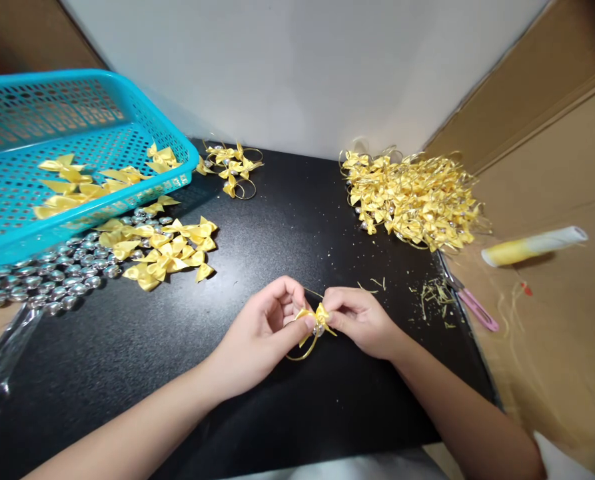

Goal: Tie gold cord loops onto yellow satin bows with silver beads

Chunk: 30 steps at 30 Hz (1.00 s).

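A small yellow ribbon bow (320, 315) with a silver bead and a loop of gold cord is pinched between both hands over the black table (127, 347). My left hand (264, 333) grips it from the left with thumb and fingers. From the right, my right hand (360, 320) holds the bow's other side. Loose yellow bows (170, 252) lie to the left beside a spread of silver beads (52, 277). A big pile of finished bows with gold loops (414, 200) sits at the back right.
A turquoise plastic basket (7, 247) holding some bows overhangs the table's left side. A few finished bows (232, 163) lie at the back. Pink-handled scissors (472, 303) and cord scraps lie at the right edge. A white-and-yellow roll (534, 245) rests on cardboard.
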Each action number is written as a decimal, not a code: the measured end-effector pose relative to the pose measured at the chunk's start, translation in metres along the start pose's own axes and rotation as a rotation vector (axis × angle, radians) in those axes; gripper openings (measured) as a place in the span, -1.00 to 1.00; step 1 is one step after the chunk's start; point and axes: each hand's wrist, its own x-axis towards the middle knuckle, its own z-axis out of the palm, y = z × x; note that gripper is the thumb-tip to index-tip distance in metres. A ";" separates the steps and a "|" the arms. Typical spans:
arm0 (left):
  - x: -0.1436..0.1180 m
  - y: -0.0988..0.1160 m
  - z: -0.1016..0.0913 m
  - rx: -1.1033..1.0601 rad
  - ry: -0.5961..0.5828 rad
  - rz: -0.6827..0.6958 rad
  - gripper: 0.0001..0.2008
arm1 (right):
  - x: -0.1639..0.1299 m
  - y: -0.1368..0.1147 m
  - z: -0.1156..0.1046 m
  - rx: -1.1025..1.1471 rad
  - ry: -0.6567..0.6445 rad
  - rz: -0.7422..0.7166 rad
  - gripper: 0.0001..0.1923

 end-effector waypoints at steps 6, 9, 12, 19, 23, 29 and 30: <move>0.004 -0.006 -0.006 -0.003 0.078 0.018 -0.76 | 0.002 -0.001 -0.005 -0.046 0.127 -0.005 -0.84; 0.005 -0.008 -0.007 -0.012 0.077 0.016 -0.76 | 0.004 0.000 -0.003 -0.064 0.123 -0.031 -0.86; 0.005 -0.008 -0.005 0.008 0.074 0.030 -0.77 | 0.004 0.001 0.001 -0.096 0.120 -0.029 -0.87; 0.002 -0.016 -0.002 0.281 0.275 0.224 -0.83 | -0.003 -0.018 0.010 -0.727 0.564 -0.271 -0.84; 0.001 -0.019 0.000 0.316 0.290 0.291 -0.84 | -0.007 -0.025 0.021 -0.891 0.449 -0.386 -0.84; 0.003 -0.015 0.003 0.179 0.260 0.182 -0.75 | -0.005 -0.017 0.025 -0.969 0.495 -0.383 -0.89; 0.004 -0.015 0.003 0.160 0.257 0.167 -0.74 | -0.005 -0.017 0.025 -0.986 0.498 -0.389 -0.89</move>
